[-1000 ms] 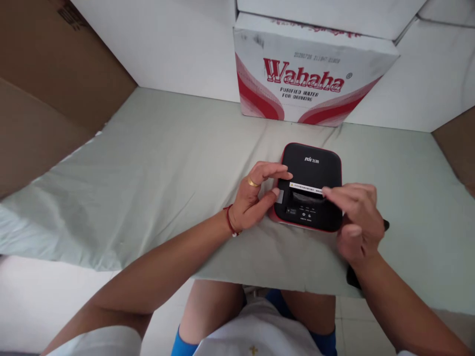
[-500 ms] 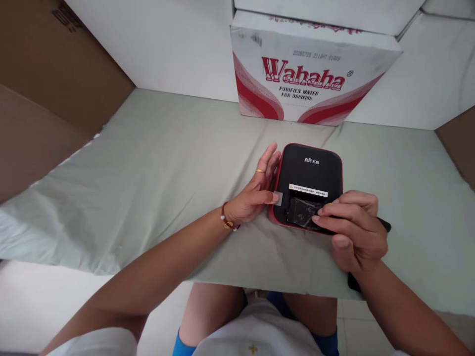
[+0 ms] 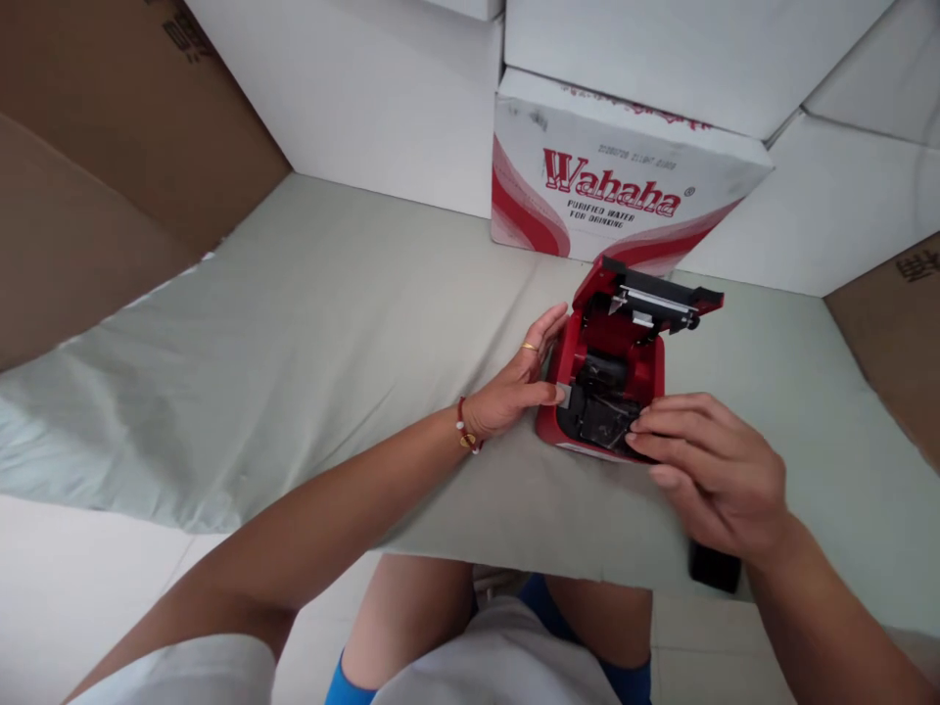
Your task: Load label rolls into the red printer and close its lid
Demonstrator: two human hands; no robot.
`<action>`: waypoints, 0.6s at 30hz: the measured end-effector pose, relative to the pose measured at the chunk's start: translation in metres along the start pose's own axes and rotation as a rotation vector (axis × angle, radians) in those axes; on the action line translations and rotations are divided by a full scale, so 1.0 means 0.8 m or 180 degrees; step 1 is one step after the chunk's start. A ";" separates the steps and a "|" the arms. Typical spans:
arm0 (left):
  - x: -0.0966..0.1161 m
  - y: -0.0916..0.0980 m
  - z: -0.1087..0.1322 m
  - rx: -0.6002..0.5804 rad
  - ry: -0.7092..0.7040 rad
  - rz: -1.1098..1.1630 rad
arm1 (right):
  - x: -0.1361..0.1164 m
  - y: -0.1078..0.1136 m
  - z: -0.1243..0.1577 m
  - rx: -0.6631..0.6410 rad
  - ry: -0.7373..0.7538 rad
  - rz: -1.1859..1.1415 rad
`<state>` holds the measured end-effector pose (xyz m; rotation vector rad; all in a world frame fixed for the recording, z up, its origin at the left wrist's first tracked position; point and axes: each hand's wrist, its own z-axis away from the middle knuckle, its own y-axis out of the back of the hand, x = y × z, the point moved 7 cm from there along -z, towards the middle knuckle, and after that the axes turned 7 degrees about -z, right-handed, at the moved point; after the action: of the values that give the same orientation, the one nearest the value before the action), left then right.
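A red and black label printer (image 3: 549, 426) rests on the cloth-covered surface, its hinged lid (image 3: 653, 299) raised. Inside, a dark roller-like part and a shiny, film-like piece (image 3: 606, 419) show. My left hand (image 3: 518, 387) holds the printer's left side, thumb on a grey button (image 3: 564, 395) and the other fingers along the outer wall. At the front right corner my right hand (image 3: 716, 470) has its fingers curled onto the printer's edge beside the film-like piece. Its thumb is low at the front, and what lies under the fingertips is partly hidden.
A Wahaba-style white and red water carton (image 3: 617, 186) marked "Wahaha" stands behind the printer. White boxes (image 3: 382, 108) line the back, with brown cardboard (image 3: 147, 127) at left and right. A black object (image 3: 714, 568), partly hidden by my right wrist, lies near the front edge.
The printer's lid has swung up and back, exposing the inside. My left thumb stays on the button and my right fingers remain at the front right corner. The camera view has shifted slightly.
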<state>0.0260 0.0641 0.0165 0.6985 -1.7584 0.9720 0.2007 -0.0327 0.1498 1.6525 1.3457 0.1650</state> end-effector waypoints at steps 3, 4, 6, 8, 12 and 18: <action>-0.001 0.000 0.000 0.0076 0.0022 0.0160 | 0.032 0.016 -0.023 -0.0150 -0.0957 -0.0342; -0.001 0.000 0.000 0.0130 0.0021 0.0211 | 0.045 0.019 -0.030 -0.0175 -0.1272 -0.0204; -0.005 0.004 -0.001 0.0310 0.0041 0.0284 | 0.073 0.017 -0.043 -0.0408 -0.1786 0.0301; -0.011 0.007 -0.002 0.0500 0.0100 0.0300 | 0.097 0.001 -0.052 -0.0974 -0.2150 0.0889; -0.019 0.011 -0.005 0.0635 0.0174 0.0248 | 0.122 -0.027 -0.059 -0.2051 -0.2536 0.1955; -0.017 0.009 -0.005 0.0568 0.0164 0.0218 | 0.109 -0.043 -0.073 -0.2687 -0.2467 0.2432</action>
<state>0.0268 0.0717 0.0024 0.7228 -1.6737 1.1944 0.1736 0.0693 0.1173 1.1856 -0.0240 0.4159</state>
